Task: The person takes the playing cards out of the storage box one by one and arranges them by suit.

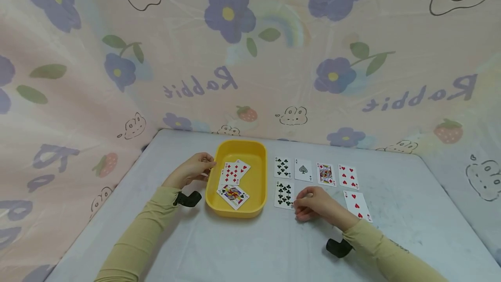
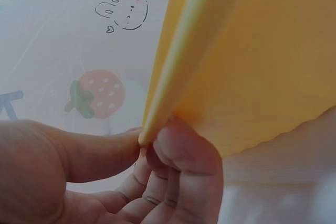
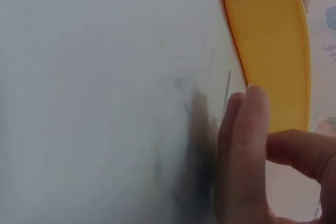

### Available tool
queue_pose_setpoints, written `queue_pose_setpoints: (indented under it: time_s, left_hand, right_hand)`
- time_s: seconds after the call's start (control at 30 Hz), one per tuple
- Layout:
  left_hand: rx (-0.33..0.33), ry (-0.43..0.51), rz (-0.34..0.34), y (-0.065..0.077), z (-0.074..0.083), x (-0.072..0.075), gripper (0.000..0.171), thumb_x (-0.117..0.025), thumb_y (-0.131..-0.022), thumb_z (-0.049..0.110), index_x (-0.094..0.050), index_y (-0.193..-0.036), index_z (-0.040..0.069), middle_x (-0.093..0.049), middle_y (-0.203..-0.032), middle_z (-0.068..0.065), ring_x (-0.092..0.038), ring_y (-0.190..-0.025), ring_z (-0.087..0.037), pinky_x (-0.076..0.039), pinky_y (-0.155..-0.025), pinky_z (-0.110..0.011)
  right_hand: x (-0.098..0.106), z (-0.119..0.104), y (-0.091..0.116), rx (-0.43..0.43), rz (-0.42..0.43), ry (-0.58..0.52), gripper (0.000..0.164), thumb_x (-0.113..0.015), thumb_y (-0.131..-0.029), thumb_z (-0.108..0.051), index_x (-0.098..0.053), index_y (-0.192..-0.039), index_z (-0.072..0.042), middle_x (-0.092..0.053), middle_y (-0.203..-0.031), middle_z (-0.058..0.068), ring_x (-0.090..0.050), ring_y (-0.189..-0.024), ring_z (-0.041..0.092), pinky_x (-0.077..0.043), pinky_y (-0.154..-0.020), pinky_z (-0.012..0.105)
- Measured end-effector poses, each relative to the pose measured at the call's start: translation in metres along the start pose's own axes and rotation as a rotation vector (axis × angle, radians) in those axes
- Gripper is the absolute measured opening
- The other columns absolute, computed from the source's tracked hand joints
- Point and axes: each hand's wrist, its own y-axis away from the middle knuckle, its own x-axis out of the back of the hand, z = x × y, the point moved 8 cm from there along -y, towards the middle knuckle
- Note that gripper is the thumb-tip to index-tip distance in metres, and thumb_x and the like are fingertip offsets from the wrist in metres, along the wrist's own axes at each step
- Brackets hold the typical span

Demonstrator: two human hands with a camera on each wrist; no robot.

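Note:
My left hand (image 1: 194, 169) pinches the left rim of a yellow tray (image 1: 263, 177) between thumb and fingers; the left wrist view shows this hold on the rim (image 2: 176, 66) closely. Inside the tray lie a red diamonds card (image 1: 231, 174), a hearts card (image 1: 245, 168) partly under it, and a face card (image 1: 233, 196). My right hand (image 1: 318, 206) pinches the right edge of a ten of clubs (image 1: 284, 194), just right of the tray. The right wrist view shows that card only as a thin edge by the fingertips (image 3: 252, 108). Whether the card touches the table cannot be told.
Face up in a row right of the tray lie a black clubs card (image 1: 282, 167), an ace of spades (image 1: 303, 170), a king (image 1: 326, 174) and a six of hearts (image 1: 348, 176). A three of hearts (image 1: 357, 206) lies beside my right wrist. Patterned cloth (image 1: 266, 77) hangs behind the table.

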Motion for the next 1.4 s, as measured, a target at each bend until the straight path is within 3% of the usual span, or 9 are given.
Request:
queue_pose_setpoints:
  time_s: [0.17, 0.33, 0.47, 0.57, 0.77, 0.9, 1.17, 1.4]
  left_hand:
    - [0.003, -0.002, 0.0, 0.0, 0.0, 0.001, 0.02, -0.051, -0.1, 0.015, -0.048, -0.112, 0.0, -0.057, -0.095, -0.013, -0.057, -0.076, -0.02, -0.054, -0.063, -0.029]
    - [-0.008, -0.007, -0.014, 0.003, 0.004, 0.0, 0.017, -0.051, -0.1, 0.015, -0.049, -0.109, 0.0, -0.057, -0.093, -0.013, -0.058, -0.076, -0.02, -0.055, -0.064, -0.03]
    - [-0.006, -0.012, -0.017, 0.006, 0.006, -0.001, 0.017, -0.051, -0.1, 0.015, -0.048, -0.108, 0.0, -0.057, -0.092, -0.012, -0.057, -0.075, -0.018, -0.055, -0.064, -0.028]
    - [0.002, -0.015, -0.006, 0.005, 0.005, 0.0, 0.018, -0.051, -0.1, 0.015, -0.048, -0.11, 0.0, -0.057, -0.093, -0.012, -0.057, -0.076, -0.018, -0.054, -0.064, -0.028]
    - [0.007, -0.006, -0.002, 0.004, 0.004, 0.0, 0.02, -0.052, -0.1, 0.015, -0.048, -0.111, -0.001, -0.055, -0.093, -0.012, -0.057, -0.076, -0.019, -0.054, -0.062, -0.028]
    - [0.004, 0.001, -0.003, 0.002, 0.003, 0.001, 0.02, -0.052, -0.1, 0.016, -0.048, -0.111, -0.001, -0.054, -0.094, -0.013, -0.057, -0.077, -0.02, -0.054, -0.062, -0.028]
    - [0.001, -0.004, -0.003, 0.001, 0.004, 0.0, 0.019, -0.052, -0.1, 0.015, -0.048, -0.11, -0.001, -0.055, -0.093, -0.013, -0.057, -0.076, -0.02, -0.053, -0.061, -0.028]
    - [0.004, -0.009, 0.007, 0.003, 0.004, 0.0, 0.02, -0.052, -0.1, 0.016, -0.048, -0.111, 0.0, -0.055, -0.094, -0.012, -0.057, -0.076, -0.019, -0.053, -0.06, -0.027]
  right_hand:
    - [0.0, -0.037, -0.003, 0.092, -0.009, 0.076, 0.024, -0.06, -0.09, -0.006, -0.054, -0.107, 0.011, -0.067, -0.079, 0.017, -0.067, -0.066, 0.022, -0.057, -0.063, 0.035]
    - [-0.017, -0.093, -0.018, 0.161, -0.099, 0.026, 0.033, -0.057, -0.095, -0.012, -0.051, -0.12, 0.008, -0.064, -0.106, 0.027, -0.066, -0.093, 0.032, -0.054, -0.081, 0.04]
    - [-0.041, -0.129, -0.031, 0.146, -0.176, -0.035, 0.04, -0.056, -0.097, -0.017, -0.047, -0.128, 0.005, -0.055, -0.123, 0.026, -0.061, -0.108, 0.033, -0.048, -0.092, 0.041]
    - [-0.06, -0.143, -0.043, 0.108, -0.21, -0.128, 0.042, -0.053, -0.098, -0.018, -0.042, -0.131, 0.006, -0.048, -0.131, 0.026, -0.054, -0.116, 0.037, -0.044, -0.097, 0.043]
    - [-0.088, -0.134, -0.073, -0.019, -0.183, -0.366, 0.046, -0.051, -0.098, -0.018, -0.036, -0.136, 0.003, -0.034, -0.141, 0.027, -0.042, -0.125, 0.044, -0.039, -0.102, 0.045]
    - [-0.103, -0.118, -0.087, -0.098, -0.146, -0.399, 0.058, -0.054, -0.096, -0.02, -0.028, -0.141, 0.006, -0.031, -0.142, 0.029, -0.04, -0.126, 0.044, -0.037, -0.103, 0.047]
    - [-0.11, -0.093, -0.093, -0.219, -0.043, -0.478, 0.073, -0.065, -0.087, -0.023, -0.026, -0.14, 0.009, -0.035, -0.137, 0.03, -0.04, -0.124, 0.043, -0.039, -0.102, 0.047]
    - [-0.109, -0.09, -0.089, -0.253, 0.013, -0.587, 0.084, -0.067, -0.085, -0.021, -0.014, -0.144, 0.008, -0.019, -0.144, 0.028, -0.027, -0.132, 0.044, -0.028, -0.107, 0.053]
